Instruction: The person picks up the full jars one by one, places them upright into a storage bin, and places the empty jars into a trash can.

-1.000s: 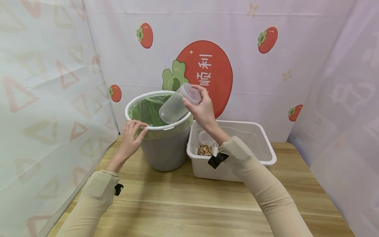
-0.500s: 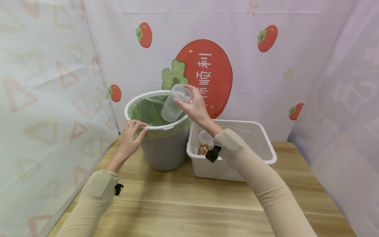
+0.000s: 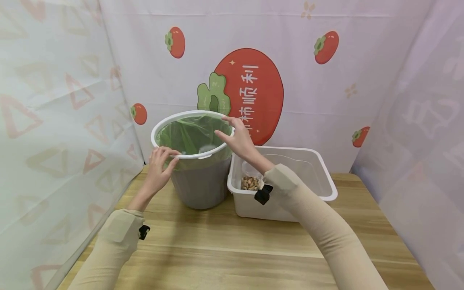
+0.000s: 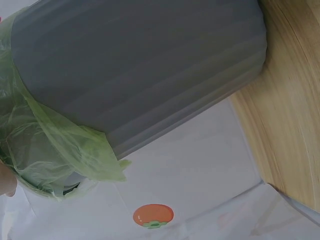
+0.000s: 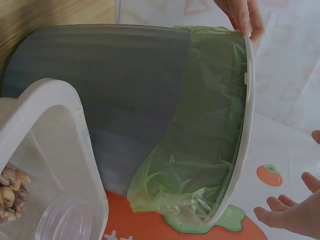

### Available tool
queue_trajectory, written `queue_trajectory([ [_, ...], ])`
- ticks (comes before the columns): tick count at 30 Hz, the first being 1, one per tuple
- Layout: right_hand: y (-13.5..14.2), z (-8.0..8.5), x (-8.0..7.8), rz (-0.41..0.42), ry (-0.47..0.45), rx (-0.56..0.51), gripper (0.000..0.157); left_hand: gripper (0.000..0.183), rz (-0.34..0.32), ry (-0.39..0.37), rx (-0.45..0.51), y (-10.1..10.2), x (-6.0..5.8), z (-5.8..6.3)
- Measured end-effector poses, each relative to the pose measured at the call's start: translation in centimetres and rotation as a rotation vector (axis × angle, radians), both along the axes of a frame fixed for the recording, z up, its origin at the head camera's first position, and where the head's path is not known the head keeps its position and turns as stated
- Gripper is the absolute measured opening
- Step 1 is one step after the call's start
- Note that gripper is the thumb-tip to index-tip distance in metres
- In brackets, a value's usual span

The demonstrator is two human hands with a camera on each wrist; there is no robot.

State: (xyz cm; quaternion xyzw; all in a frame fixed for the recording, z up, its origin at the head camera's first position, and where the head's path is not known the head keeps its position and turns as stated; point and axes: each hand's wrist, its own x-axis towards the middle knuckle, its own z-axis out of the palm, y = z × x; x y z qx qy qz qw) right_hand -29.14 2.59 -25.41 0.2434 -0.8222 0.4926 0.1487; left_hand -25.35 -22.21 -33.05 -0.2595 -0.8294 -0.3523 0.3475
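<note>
A grey trash can (image 3: 203,187) with a white rim and a green bag liner (image 3: 186,131) stands on the table. My left hand (image 3: 159,165) holds the front left of its rim, thumb outside; in the left wrist view only a fingertip (image 4: 7,180) shows. Over the right side of the rim, my right hand (image 3: 241,141) is spread with nothing in it. In the right wrist view this right hand (image 5: 297,212) is apart from the rim. Inside the can, a pale translucent shape (image 3: 207,149), likely the plastic jar, is mostly hidden behind the front rim.
Right beside the trash can sits a white plastic tub (image 3: 279,207). Brown-and-tan nut-like pieces (image 3: 250,183) lie in its left end, near a clear round container (image 5: 65,220). The wooden table (image 3: 217,257) meets printed cloth walls at the back and sides.
My right hand has let go of the translucent plastic jar, which has dropped into the trash can. It has moved slightly left and down, fingers spread. The left hand stays on the rim.
</note>
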Motion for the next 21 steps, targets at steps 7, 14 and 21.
queue_trajectory([
  [7, 1.7, -1.0, 2.7, 0.065, 0.021, -0.050, 0.044, 0.012, -0.003, 0.002, 0.022, 0.0, -0.1, 0.0],
  [14, 3.9, -2.8, 5.7, 0.083, 0.067, -0.108, 0.040, 0.013, 0.023, 0.002, 0.083, 0.3, 0.6, 0.1],
  [21, 6.8, -5.5, 8.2, 0.027, 0.153, -0.080, 0.038, 0.026, 0.122, 0.059, 0.144, 1.3, 2.8, -0.8],
])
